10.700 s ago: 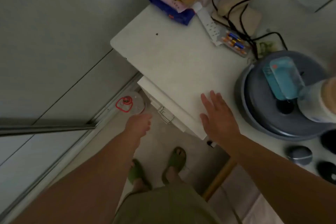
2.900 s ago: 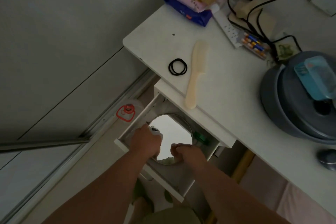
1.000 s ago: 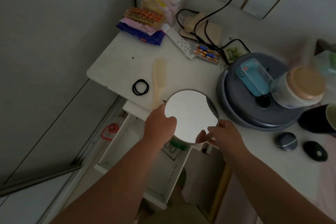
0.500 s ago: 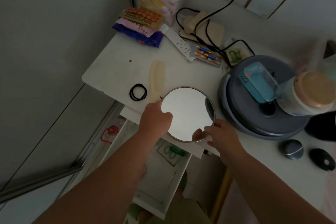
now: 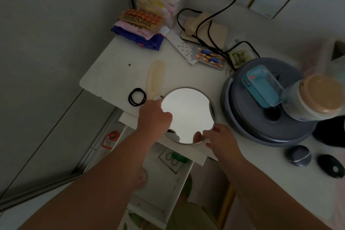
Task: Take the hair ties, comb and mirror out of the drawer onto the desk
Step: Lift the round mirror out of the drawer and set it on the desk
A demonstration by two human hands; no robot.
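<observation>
A round metal-rimmed mirror [image 5: 186, 114] is over the front edge of the white desk [image 5: 183, 73], face up. My left hand [image 5: 154, 117] grips its left rim and my right hand [image 5: 217, 139] holds its lower right rim. Whether the mirror touches the desk I cannot tell. Black hair ties [image 5: 137, 97] lie on the desk left of the mirror. A cream comb [image 5: 155, 78] lies beside them, its lower end by my left hand. The white drawer [image 5: 168, 177] stands pulled out below the desk edge.
A grey round appliance [image 5: 261, 117] with a blue case and a jar stands right of the mirror. Packets [image 5: 138, 30], a power strip [image 5: 180, 46], cables and pill blisters [image 5: 209, 58] fill the desk's back. A green item [image 5: 179, 157] lies in the drawer.
Both hands lifted the mirror out of the drawer and carried it up and forward over the desk edge; over the last half second it has moved slightly further onto the desk.
</observation>
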